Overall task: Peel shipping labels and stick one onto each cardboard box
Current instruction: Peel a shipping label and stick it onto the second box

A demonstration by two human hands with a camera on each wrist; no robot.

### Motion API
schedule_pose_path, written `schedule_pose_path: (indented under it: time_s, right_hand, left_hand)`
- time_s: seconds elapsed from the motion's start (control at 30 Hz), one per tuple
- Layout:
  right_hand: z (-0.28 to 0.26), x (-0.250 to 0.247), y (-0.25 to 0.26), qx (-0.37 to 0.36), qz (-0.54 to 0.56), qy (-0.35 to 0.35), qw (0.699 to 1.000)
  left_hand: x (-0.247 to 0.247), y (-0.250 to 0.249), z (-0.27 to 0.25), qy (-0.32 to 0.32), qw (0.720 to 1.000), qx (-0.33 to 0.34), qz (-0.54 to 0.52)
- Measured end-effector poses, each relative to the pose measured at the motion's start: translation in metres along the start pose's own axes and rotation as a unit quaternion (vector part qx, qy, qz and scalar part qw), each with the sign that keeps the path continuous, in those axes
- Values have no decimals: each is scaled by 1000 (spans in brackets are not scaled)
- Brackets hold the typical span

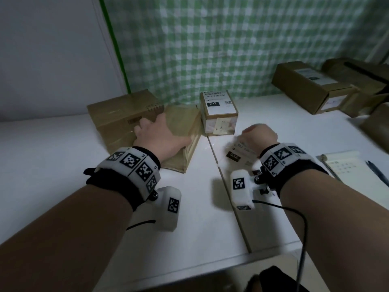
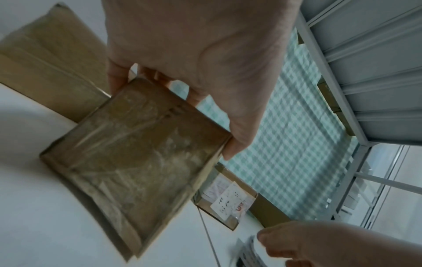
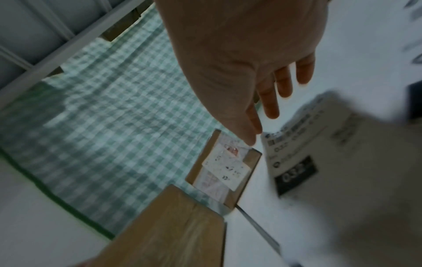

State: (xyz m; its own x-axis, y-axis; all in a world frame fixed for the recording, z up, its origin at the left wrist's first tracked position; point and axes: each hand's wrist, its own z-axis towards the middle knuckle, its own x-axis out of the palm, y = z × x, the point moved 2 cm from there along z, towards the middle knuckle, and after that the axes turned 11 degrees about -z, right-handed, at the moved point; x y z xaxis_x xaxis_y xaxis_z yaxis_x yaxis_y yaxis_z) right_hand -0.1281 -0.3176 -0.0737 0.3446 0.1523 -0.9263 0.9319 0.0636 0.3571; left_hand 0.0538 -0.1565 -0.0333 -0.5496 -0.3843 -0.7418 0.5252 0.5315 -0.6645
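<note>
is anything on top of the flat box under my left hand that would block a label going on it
Only the left hand itself: it grips the flat box from above, covering its far part. The rest of the taped top looks bare. The label sheet lies under the right hand, across the table seam.

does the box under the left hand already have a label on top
No, the box that the left hand grips shows only bare taped cardboard on top.

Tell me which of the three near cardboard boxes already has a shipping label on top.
The small cube-shaped cardboard box, rightmost of the three: white label marked 032. The other two tops are bare.
</note>
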Motion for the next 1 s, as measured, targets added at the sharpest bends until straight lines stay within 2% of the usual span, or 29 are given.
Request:
schedule_pose_path:
  time_s: [0.07,0.2,0.37,0.57,0.7,0.83,1.0]
  right_hand:
    - [-9,6,-5,-12,-84,19,996]
    - [-25,14,-10,-6,-159,32,987]
    - [-36,18,-15,7,-119,42,992]
    - [-51,15,-15,-33,-123,67,990]
    - [-67,22,-5,-100,-208,87,969]
    - [-77,20,-1,-144,-214,60,964]
    - [-84,15,0,-162,-195,51,966]
  left_hand:
    - [0,1,-13,7,1000,-3,13]
    - [1,1,-39,18,1000,-6,24]
    - [2,5,-60,33,999,-12,33]
    - [1,8,-82,41,998,-16,46]
    - [0,4,-94,41,996,-7,73]
    - [0,2,-102,53,995,0,88]
    - [0,2,-112,55,994,8,95]
